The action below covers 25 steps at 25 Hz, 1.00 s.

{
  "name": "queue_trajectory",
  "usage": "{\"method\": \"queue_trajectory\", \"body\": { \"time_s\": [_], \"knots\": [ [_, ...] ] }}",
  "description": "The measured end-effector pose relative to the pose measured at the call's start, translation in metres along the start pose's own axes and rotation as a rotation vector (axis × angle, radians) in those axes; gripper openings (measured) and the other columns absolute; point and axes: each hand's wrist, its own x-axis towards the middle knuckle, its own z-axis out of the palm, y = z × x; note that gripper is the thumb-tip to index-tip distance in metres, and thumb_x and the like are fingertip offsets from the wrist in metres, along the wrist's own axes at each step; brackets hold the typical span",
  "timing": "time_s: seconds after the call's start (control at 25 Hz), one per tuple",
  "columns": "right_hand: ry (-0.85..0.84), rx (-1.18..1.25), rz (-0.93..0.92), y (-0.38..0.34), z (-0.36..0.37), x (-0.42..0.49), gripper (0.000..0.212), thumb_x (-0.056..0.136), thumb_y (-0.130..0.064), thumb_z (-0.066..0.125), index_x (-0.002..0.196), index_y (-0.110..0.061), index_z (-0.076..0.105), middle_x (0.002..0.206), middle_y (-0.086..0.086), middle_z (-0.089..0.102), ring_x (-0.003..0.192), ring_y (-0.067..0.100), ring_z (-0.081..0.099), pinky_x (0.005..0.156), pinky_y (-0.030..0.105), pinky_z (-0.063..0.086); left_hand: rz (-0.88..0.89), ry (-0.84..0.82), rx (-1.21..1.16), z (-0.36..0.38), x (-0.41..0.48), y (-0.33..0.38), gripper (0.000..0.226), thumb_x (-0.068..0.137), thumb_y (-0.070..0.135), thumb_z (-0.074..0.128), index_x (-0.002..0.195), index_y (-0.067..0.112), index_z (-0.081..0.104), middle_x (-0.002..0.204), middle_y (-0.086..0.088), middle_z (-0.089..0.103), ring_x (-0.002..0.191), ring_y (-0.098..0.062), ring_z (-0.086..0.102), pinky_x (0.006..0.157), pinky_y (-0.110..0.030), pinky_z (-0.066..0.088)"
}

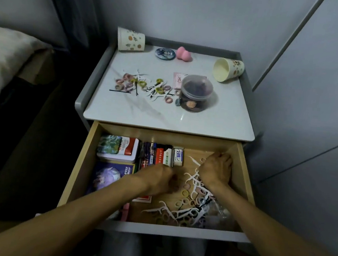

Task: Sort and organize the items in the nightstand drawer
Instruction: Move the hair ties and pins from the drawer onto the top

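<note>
The nightstand drawer (83, 161) is pulled open and both my hands are inside it. My left hand (158, 181) hovers over the middle of the drawer with its fingers curled inward; it is blurred, so what it holds is unclear. My right hand (216, 168) lies knuckles-up at the back right, fingers curled down over the ends of white floss picks (192, 177). More floss picks and small hair ties (186, 200) lie scattered over the right half. A tin box (119, 150), lighters and small packs (161, 154) and a purple booklet (108, 175) fill the left half.
On the nightstand top (165, 115) lie a pile of hair ties, bobby pins and floss picks (143, 85), a clear lidded jar (195, 93), two tipped paper cups (131, 39) (227, 69), a round badge (164, 53) and a pink sponge (184, 53). A bed stands on the left.
</note>
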Motion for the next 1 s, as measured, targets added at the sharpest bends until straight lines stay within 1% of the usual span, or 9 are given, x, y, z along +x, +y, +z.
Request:
{"method": "queue_trajectory", "body": {
  "time_s": [0.2, 0.28, 0.4, 0.48, 0.56, 0.68, 0.84, 0.92, 1.0],
  "knots": [
    [-0.157, 0.158, -0.296, 0.016, -0.009, 0.007, 0.017, 0.091, -0.007, 0.055, 0.099, -0.012, 0.068, 0.113, 0.012, 0.065, 0.107, 0.027, 0.06, 0.095, 0.033, 0.048, 0.028, -0.041, -0.045, 0.007, 0.004, -0.006, 0.025, 0.087, 0.031, 0.065, 0.112, 0.025, 0.062, 0.109, 0.002, 0.068, 0.099, -0.017, 0.065, 0.09, -0.04, 0.053],
    [-0.162, 0.13, -0.372, 0.02, -0.016, 0.01, 0.015, 0.093, -0.012, 0.057, 0.103, -0.014, 0.068, 0.117, 0.011, 0.06, 0.114, 0.027, 0.055, 0.101, 0.034, 0.043, 0.056, -0.034, 0.005, 0.01, 0.0, -0.004, 0.025, 0.088, 0.03, 0.064, 0.112, 0.023, 0.06, 0.11, 0.001, 0.066, 0.099, -0.018, 0.063, 0.09, -0.037, 0.053],
    [-0.228, -0.011, -0.357, 0.025, -0.016, 0.012, 0.051, 0.094, -0.036, 0.059, 0.137, -0.012, 0.046, 0.139, 0.017, 0.036, 0.134, 0.037, 0.029, 0.114, 0.044, 0.027, 0.094, -0.031, 0.166, 0.011, -0.007, 0.002, 0.058, 0.085, 0.039, 0.068, 0.134, 0.025, 0.04, 0.129, -0.004, 0.054, 0.11, -0.024, 0.056, 0.089, -0.031, 0.046],
    [-0.302, 0.008, -0.372, 0.028, -0.018, 0.01, 0.061, 0.089, -0.044, 0.065, 0.138, -0.013, 0.045, 0.139, 0.015, 0.035, 0.135, 0.035, 0.029, 0.114, 0.045, 0.029, 0.083, -0.072, 0.226, 0.012, -0.009, 0.004, 0.088, 0.077, 0.045, 0.077, 0.145, 0.026, 0.025, 0.143, -0.005, 0.041, 0.119, -0.027, 0.051, 0.091, -0.032, 0.043],
    [-0.396, 0.012, -0.482, 0.033, -0.023, 0.007, 0.056, 0.083, -0.044, 0.072, 0.129, -0.019, 0.053, 0.131, 0.007, 0.043, 0.129, 0.027, 0.04, 0.109, 0.04, 0.036, 0.091, -0.101, 0.287, 0.015, -0.009, 0.006, 0.101, 0.076, 0.044, 0.079, 0.152, 0.027, 0.015, 0.152, -0.005, 0.028, 0.125, -0.028, 0.047, 0.094, -0.032, 0.042],
    [-0.506, -0.112, -0.631, 0.041, -0.032, 0.002, 0.07, 0.073, -0.049, 0.08, 0.132, -0.026, 0.049, 0.133, 0.001, 0.038, 0.13, 0.019, 0.033, 0.11, 0.038, 0.033, 0.126, -0.064, 0.348, 0.019, -0.009, 0.011, 0.105, 0.077, 0.046, 0.076, 0.155, 0.028, 0.007, 0.159, -0.002, 0.016, 0.131, -0.029, 0.042, 0.101, -0.035, 0.041],
    [-0.519, -0.2, -0.738, 0.048, -0.026, 0.0, 0.118, 0.059, -0.051, 0.087, 0.153, -0.032, 0.018, 0.156, -0.005, 0.002, 0.145, 0.02, 0.0, 0.121, 0.043, 0.013, 0.169, -0.029, 0.421, 0.025, -0.007, 0.018, 0.101, 0.081, 0.045, 0.074, 0.155, 0.018, 0.012, 0.155, -0.009, 0.026, 0.127, -0.028, 0.046, 0.102, -0.034, 0.041],
    [-0.509, -0.24, -0.758, 0.047, -0.018, 0.0, 0.122, 0.057, -0.048, 0.089, 0.153, -0.035, 0.015, 0.156, -0.005, 0.002, 0.145, 0.022, 0.002, 0.12, 0.045, 0.017, 0.198, -0.008, 0.402, 0.029, -0.006, 0.02, 0.089, 0.084, 0.041, 0.07, 0.153, 0.014, 0.02, 0.151, -0.011, 0.033, 0.122, -0.028, 0.051, 0.099, -0.034, 0.044],
    [-0.445, -0.238, -0.775, 0.042, -0.017, 0.002, 0.109, 0.06, -0.045, 0.088, 0.148, -0.035, 0.025, 0.148, -0.003, 0.018, 0.139, 0.021, 0.017, 0.116, 0.044, 0.026, 0.217, 0.02, 0.353, 0.033, -0.004, 0.018, 0.069, 0.091, 0.036, 0.063, 0.147, 0.014, 0.029, 0.141, -0.012, 0.043, 0.114, -0.027, 0.055, 0.094, -0.033, 0.045]
  ]
}}
